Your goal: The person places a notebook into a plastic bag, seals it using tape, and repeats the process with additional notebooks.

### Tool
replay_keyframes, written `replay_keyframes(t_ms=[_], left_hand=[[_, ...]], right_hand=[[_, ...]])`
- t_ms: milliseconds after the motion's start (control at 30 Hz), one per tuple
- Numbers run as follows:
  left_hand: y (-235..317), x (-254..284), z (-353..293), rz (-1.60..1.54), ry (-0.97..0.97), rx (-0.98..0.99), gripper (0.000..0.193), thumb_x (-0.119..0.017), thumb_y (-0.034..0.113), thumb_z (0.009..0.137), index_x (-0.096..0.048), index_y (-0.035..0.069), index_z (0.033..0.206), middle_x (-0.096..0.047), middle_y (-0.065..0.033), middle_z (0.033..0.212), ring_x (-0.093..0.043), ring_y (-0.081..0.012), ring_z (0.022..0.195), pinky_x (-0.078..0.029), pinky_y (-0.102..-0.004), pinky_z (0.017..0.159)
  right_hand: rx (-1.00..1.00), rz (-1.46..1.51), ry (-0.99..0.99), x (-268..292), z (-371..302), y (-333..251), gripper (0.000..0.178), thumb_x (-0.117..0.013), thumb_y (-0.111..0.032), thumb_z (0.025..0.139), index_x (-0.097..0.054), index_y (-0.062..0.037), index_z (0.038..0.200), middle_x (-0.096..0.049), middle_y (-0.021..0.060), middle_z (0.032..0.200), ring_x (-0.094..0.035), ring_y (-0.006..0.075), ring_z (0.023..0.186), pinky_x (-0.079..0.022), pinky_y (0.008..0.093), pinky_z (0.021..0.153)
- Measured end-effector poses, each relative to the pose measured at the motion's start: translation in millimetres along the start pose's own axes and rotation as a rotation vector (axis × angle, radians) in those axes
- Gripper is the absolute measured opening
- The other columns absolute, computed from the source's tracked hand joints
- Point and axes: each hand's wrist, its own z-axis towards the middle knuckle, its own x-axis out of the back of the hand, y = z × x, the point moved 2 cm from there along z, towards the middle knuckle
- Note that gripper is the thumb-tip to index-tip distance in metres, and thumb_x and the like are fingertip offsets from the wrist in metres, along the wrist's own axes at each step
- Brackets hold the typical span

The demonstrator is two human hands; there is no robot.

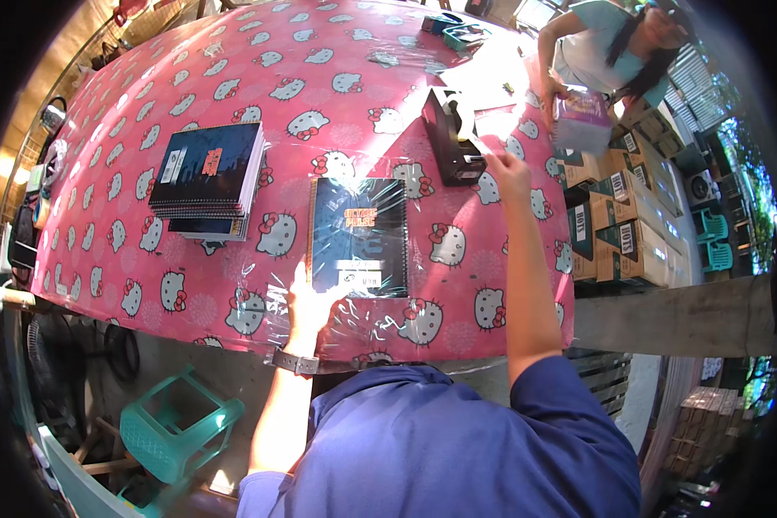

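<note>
A dark-covered spiral notebook (371,237) lies in front of me on a sheet of clear plastic film (298,224), and shiny creases of film cross its cover. My left hand (309,302) rests at the notebook's lower left edge with thumb and fingers apart, touching the film. Farther right, my right hand (511,177) pinches the end of a strip of tape (483,147) at the front of a black tape dispenser (453,142). Part of the strip is washed out by glare.
To the left sits a stack of similar notebooks (205,168). A pink patterned cover (207,298) spreads over the table. Across the far right corner, a person (613,52) handles a purple-and-white package (581,119). Cardboard boxes (626,229) and a green stool (181,423) stand beyond the table edges.
</note>
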Motion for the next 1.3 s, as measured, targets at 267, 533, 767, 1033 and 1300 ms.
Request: replay_keyframes(t_ms=[267,533,767,1033,1300], left_hand=[[-9,-6,3,0.152,0.054,-0.031,0.085,-0.085,0.021,0.057,-0.043,0.002,0.128,-0.064,-0.0183,0.094,-0.063,-0.0307,0.086,-0.052,-0.0390,0.077],[0,-4,1,0.012,-0.027,0.102,0.094,-0.085,0.027,0.055,-0.038,0.001,0.132,-0.054,-0.0220,0.118,-0.049,-0.0345,0.113,-0.042,-0.0415,0.094],[27,1,-2,0.246,-0.064,0.018,0.110,-0.083,0.045,0.054,-0.028,-0.003,0.137,-0.048,-0.0229,0.126,-0.046,-0.0374,0.114,-0.037,-0.0427,0.098],[12,21,-3,0.371,-0.084,-0.374,0.119,-0.085,0.040,0.053,-0.018,-0.003,0.141,-0.053,-0.0200,0.120,-0.053,-0.0318,0.100,-0.045,-0.0394,0.087],[52,5,18,-0.904,-0.566,0.408,0.048,-0.061,0.019,0.083,-0.043,0.000,0.123,-0.059,-0.0117,0.104,-0.064,-0.0177,0.085,-0.055,-0.0308,0.072]], right_hand=[[-0.848,0.702,-0.922,-33,-61,-64,0.004,-0.060,-0.009,0.086,-0.060,-0.0054,0.087,-0.052,-0.0042,0.064,-0.039,0.0031,0.047,-0.028,0.0198,0.041],[0.731,-0.275,-1.491,-75,-115,-216,0.042,-0.074,-0.045,0.067,-0.067,-0.0041,0.073,-0.061,0.0103,0.061,-0.063,0.0243,0.061,-0.048,0.0354,0.057],[0.209,-0.665,-1.149,-66,-75,-164,0.070,-0.079,-0.058,0.049,-0.065,-0.0022,0.089,-0.065,0.0159,0.093,-0.062,0.0291,0.093,-0.049,0.0431,0.075],[0.002,-0.189,-0.189,-59,-160,-118,0.101,-0.080,-0.047,0.060,-0.031,-0.0030,0.136,-0.036,0.0197,0.135,-0.036,0.0362,0.123,-0.034,0.0473,0.100],[-0.069,0.143,-0.635,-19,-157,-125,0.054,-0.064,-0.010,0.081,-0.045,-0.0007,0.130,-0.057,0.0105,0.116,-0.054,0.0189,0.105,-0.041,0.0294,0.092]])
